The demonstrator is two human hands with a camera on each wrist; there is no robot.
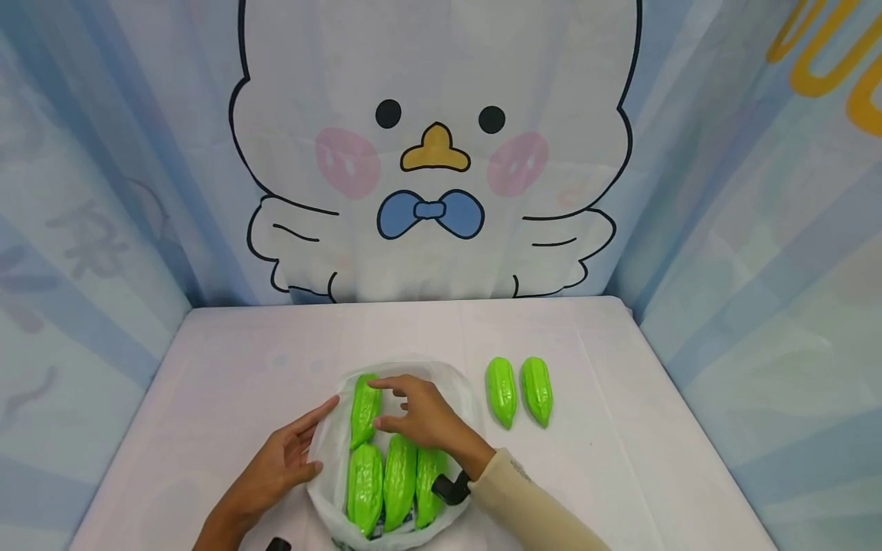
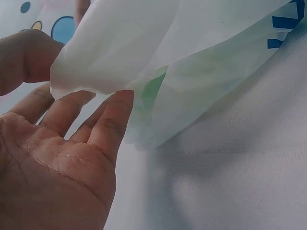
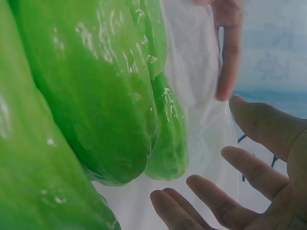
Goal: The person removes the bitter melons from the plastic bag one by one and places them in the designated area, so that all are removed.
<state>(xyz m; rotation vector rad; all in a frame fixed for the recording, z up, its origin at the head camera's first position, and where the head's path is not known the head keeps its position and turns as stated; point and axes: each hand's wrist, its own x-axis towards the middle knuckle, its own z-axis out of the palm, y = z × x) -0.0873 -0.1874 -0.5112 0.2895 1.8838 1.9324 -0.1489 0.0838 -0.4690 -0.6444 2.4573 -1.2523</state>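
A white plastic bag [image 1: 463, 390] lies with its mouth spread and several glossy green bitter melons inside: one bitter melon [image 1: 363, 417] at the upper left, three side by side below it. My left hand [image 1: 279, 467] rests against the bag's left side, fingers extended. In the left wrist view its fingertips [image 2: 120, 103] touch the plastic. My right hand [image 1: 420, 413] hovers over the bag's opening, with thumb and index finger spread near the upper-left melon. The right wrist view has the right hand [image 3: 273, 187] holding nothing, its fingers apart beside the melons [image 3: 91, 86].
Two more bitter melons, a left one [image 1: 501, 392] and a right one [image 1: 537, 391], lie on the white-covered table [image 1: 620, 459] to the right of the bag. A curtain [image 1: 441, 46] with a cartoon bird hangs behind the table, and printed cloth hangs on both sides.
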